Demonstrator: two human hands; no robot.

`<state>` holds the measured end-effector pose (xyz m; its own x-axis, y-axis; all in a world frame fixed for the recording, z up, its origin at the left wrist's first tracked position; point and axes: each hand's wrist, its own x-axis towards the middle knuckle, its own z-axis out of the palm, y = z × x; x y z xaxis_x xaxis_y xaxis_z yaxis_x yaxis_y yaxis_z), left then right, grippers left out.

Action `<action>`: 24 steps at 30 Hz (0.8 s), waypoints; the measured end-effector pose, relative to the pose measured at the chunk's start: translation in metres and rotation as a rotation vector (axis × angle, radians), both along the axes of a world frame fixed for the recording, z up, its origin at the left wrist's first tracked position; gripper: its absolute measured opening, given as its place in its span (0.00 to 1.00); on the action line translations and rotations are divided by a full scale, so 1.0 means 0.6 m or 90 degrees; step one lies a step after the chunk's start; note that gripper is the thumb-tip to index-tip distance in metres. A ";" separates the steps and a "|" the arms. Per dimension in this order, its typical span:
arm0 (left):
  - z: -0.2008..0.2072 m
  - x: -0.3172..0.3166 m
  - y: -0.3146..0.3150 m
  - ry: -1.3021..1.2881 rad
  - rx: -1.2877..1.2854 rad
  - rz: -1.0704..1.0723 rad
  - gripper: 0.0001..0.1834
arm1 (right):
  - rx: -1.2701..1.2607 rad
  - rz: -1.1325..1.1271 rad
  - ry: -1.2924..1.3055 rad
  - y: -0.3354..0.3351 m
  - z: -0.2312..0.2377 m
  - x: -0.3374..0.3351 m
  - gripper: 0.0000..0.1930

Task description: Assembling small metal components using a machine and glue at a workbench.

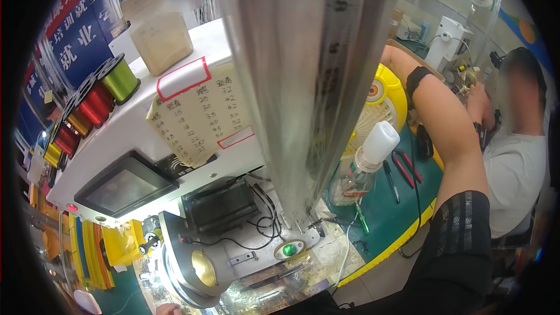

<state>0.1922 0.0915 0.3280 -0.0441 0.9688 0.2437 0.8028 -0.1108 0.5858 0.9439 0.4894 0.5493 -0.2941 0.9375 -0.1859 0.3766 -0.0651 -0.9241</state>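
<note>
My right arm [461, 157], in a short black sleeve with a black band at the wrist, reaches far forward on the right. The right hand [392, 56] is mostly hidden behind a tall, blurred clear tube-like thing [309, 81] with scale-like marks, close in front of me. That hand is nearest to a yellow fan [396, 90]; I cannot tell whether it touches it. At the bottom edge only a bit of my left hand [169, 310] shows, below a lit machine with a round brass-coloured part [203, 268]. Its fingers are out of sight.
A white machine with a dark screen [125, 184] carries coloured wire spools [119, 79] and a handwritten sheet [195, 119]. Right of it stand a clear bottle with a white cap [378, 146], red pliers [403, 169] and a pen [391, 182]. A co-worker [513, 157] sits at the right.
</note>
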 end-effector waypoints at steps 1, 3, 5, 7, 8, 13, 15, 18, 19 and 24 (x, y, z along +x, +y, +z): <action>-0.001 -0.001 0.000 0.000 0.000 0.001 0.10 | -0.008 0.000 0.015 0.004 -0.003 0.004 0.10; -0.004 -0.002 0.002 -0.014 0.005 0.001 0.10 | -0.016 0.001 0.030 0.012 -0.012 0.007 0.11; -0.004 -0.001 0.004 -0.004 0.011 -0.003 0.10 | 0.044 0.044 -0.014 0.018 -0.019 0.009 0.12; -0.006 -0.004 0.003 0.009 0.017 -0.005 0.10 | 0.044 0.041 -0.005 0.019 -0.021 0.009 0.12; -0.010 -0.007 0.001 0.000 0.015 -0.003 0.10 | 0.045 0.038 0.002 0.019 -0.023 0.009 0.12; 0.003 0.009 0.007 0.021 0.035 -0.007 0.10 | 0.049 0.015 0.035 0.004 -0.021 0.005 0.13; 0.005 0.012 0.007 0.017 0.056 -0.009 0.10 | 0.050 0.006 0.047 -0.003 -0.017 0.001 0.13; -0.002 0.002 0.006 0.014 0.056 -0.021 0.10 | 0.054 -0.007 0.066 -0.016 -0.008 -0.005 0.13; -0.008 -0.002 0.004 0.014 0.056 -0.020 0.10 | 0.055 -0.011 0.072 -0.020 -0.004 -0.007 0.13; 0.000 0.014 0.006 -0.025 0.088 0.007 0.09 | 0.056 -0.028 0.096 -0.047 0.018 -0.017 0.13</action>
